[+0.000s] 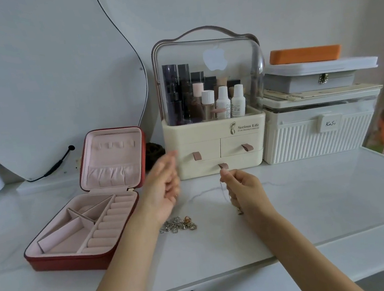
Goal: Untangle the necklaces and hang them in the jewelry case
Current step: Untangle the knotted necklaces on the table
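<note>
A red jewelry case point(43, 262) with pink lining lies open at the left of the white table, its lid upright with small hooks near the top. A tangled heap of silver and gold necklaces point(179, 225) lies on the table between my arms. My right hand point(244, 189) pinches a thin gold chain point(228, 196), which dangles from my fingertips down past my palm. My left hand point(164, 187) hovers above the heap, blurred, fingers loosely spread and holding nothing.
A cream cosmetics organizer point(217, 140) with a clear dome and three drawers stands behind my hands. A white ribbed box point(318, 134) with stacked boxes on top sits at the right. A curved mirror point(34, 92) leans on the wall at the left.
</note>
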